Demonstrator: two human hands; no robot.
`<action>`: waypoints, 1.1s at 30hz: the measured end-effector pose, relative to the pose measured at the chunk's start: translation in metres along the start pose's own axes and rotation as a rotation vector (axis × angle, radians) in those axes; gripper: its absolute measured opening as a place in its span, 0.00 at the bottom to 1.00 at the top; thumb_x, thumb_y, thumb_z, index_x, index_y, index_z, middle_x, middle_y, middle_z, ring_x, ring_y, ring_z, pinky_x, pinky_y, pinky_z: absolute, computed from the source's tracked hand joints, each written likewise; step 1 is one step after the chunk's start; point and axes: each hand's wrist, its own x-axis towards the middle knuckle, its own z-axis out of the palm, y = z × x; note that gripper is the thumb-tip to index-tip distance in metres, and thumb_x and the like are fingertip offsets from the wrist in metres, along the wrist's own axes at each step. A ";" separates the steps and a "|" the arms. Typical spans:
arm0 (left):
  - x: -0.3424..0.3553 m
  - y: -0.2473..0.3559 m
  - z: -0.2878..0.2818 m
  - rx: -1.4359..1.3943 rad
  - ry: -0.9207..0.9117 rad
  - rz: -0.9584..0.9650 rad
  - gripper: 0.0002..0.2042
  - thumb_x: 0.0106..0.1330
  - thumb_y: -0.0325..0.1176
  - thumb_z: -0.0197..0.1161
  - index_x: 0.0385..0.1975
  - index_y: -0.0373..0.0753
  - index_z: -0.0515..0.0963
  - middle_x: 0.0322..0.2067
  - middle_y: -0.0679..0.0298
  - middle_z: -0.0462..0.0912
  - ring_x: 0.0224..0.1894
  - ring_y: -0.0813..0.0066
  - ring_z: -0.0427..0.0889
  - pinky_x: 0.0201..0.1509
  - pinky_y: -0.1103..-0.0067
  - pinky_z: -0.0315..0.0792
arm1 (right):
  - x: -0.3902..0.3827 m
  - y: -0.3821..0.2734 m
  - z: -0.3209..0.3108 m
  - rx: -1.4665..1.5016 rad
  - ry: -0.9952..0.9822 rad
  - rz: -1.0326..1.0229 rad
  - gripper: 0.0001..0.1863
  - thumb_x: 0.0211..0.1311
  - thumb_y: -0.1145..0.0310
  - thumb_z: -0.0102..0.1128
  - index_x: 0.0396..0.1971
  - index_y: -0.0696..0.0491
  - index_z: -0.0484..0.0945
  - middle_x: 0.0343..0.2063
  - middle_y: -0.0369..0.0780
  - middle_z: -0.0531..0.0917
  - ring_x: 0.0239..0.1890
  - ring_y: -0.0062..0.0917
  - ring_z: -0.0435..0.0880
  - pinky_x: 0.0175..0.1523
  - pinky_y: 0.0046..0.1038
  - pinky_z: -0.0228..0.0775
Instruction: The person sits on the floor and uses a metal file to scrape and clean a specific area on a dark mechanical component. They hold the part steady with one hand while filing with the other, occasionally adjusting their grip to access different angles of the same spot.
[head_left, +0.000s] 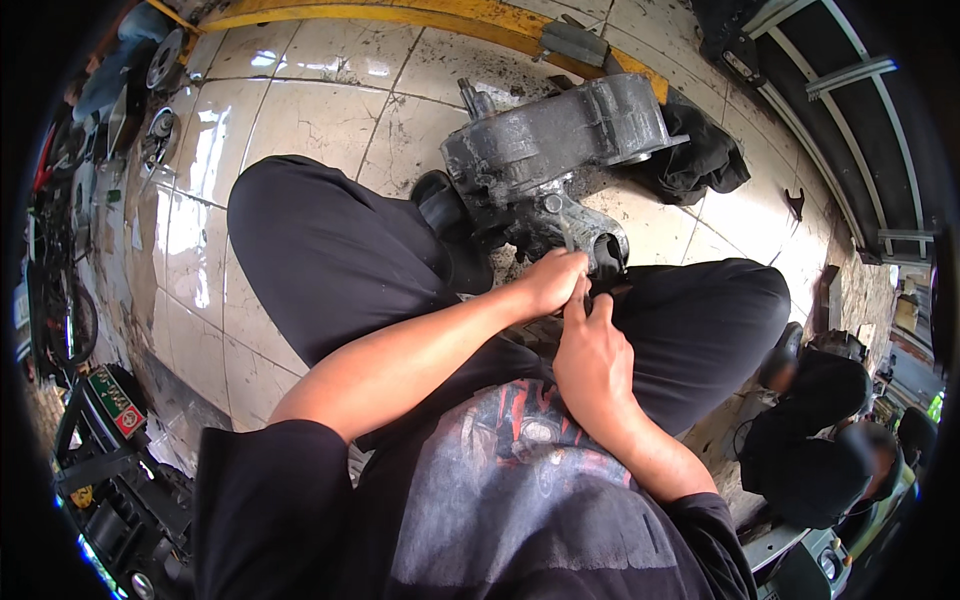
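A grey, greasy cast-metal engine or gearbox casing [555, 135] lies on the tiled floor between my bent legs. On its near side a bracket-like arm with a round opening [607, 248] points toward me. My left hand [553, 281] is closed right beside that opening, and a thin grey piece [569, 236] shows just above its fingers. What the fingers grip is hidden. Just below, touching the left hand, my right hand [594, 350] is also closed, its fingers curled around something dark that I cannot make out.
A yellow metal frame [390, 14] crosses the floor behind the casing. Black cloth [705, 160] lies at its right, with a small dark forked part [795, 204] farther right. Another person in dark clothes [815, 440] sits at the lower right. Motorcycle parts [75, 300] crowd the left side.
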 end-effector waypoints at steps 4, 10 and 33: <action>0.000 0.017 0.000 0.214 0.019 0.005 0.19 0.70 0.37 0.49 0.17 0.36 0.75 0.16 0.62 0.76 0.19 0.72 0.72 0.29 0.68 0.68 | 0.010 0.001 -0.002 0.039 -0.036 -0.011 0.24 0.60 0.79 0.57 0.58 0.63 0.75 0.44 0.55 0.76 0.34 0.52 0.87 0.39 0.47 0.83; -0.054 0.035 0.033 0.170 -0.054 -0.217 0.27 0.80 0.59 0.49 0.34 0.39 0.78 0.25 0.68 0.79 0.21 0.84 0.70 0.21 0.82 0.60 | -0.028 0.026 -0.042 0.253 -0.088 -0.045 0.38 0.59 0.81 0.58 0.73 0.61 0.65 0.45 0.56 0.76 0.34 0.55 0.87 0.40 0.49 0.83; -0.034 0.029 -0.009 0.209 0.311 -0.090 0.18 0.82 0.39 0.46 0.44 0.26 0.73 0.28 0.45 0.84 0.18 0.60 0.83 0.22 0.66 0.75 | 0.002 0.025 -0.022 0.296 0.064 -0.076 0.25 0.66 0.71 0.60 0.64 0.49 0.81 0.31 0.52 0.83 0.28 0.50 0.87 0.36 0.47 0.82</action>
